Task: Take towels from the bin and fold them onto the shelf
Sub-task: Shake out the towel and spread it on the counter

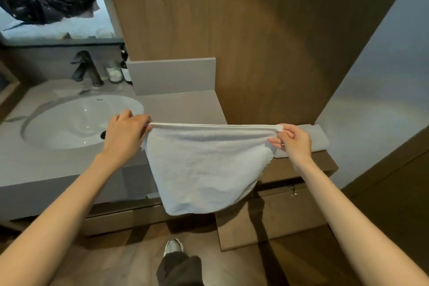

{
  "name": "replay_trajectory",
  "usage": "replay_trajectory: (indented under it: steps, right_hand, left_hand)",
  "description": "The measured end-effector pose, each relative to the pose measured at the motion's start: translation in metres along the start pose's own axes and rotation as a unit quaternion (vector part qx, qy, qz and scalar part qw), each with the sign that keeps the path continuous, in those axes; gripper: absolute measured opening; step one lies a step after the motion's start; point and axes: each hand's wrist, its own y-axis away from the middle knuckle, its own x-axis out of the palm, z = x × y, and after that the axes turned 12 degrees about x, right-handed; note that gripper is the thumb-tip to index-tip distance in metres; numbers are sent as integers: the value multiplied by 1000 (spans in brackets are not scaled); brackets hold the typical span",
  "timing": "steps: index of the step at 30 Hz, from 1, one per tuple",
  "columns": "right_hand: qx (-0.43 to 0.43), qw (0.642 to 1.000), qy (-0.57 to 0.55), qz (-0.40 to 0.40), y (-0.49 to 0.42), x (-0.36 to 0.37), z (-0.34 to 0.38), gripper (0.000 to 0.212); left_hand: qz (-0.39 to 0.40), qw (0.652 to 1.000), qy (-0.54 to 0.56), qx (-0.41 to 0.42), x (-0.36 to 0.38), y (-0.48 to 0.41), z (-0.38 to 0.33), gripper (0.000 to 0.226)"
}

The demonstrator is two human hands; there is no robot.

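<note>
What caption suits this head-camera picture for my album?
Left hand and right hand pinch the white towel by its top corners beside the sink.

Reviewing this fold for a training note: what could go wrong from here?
The left hand and right hand only pinch the top corners of the white towel; a slipped grip could drop it to the floor. Its left corner hangs near the sink, possibly wet. Laying it down could nudge the folded towel on the shelf.

fluffy white terry towel [204, 169], glossy sink [76, 121], matt wood-look wall [255, 30], possibly laminate.
</note>
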Motion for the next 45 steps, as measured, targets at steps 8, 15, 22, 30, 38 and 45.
replay_trajectory:
  steps: [8,15,22,30,38,45]
  right_hand:
    - [-60,996,62,-25,-74,105,42,26]
    - [-50,995,64,-64,-132,173,64,13]
    - [-37,992,92,-81,-178,220,73,15]
    - [-5,990,120,-78,-236,250,64,16]
    - [34,981,179,-61,-288,277,37,15]
    - [39,966,247,-59,-304,287,32,27]
  left_hand:
    - [27,998,6,-52,48,-48,99,12]
    - [76,996,6,-34,99,-108,172,19]
    - [180,981,16,-67,143,-145,211,27]
    - [172,975,77,-115,195,-163,226,23]
    - [177,949,146,-215,229,-168,225,24]
    - [72,915,213,-334,229,-179,212,13]
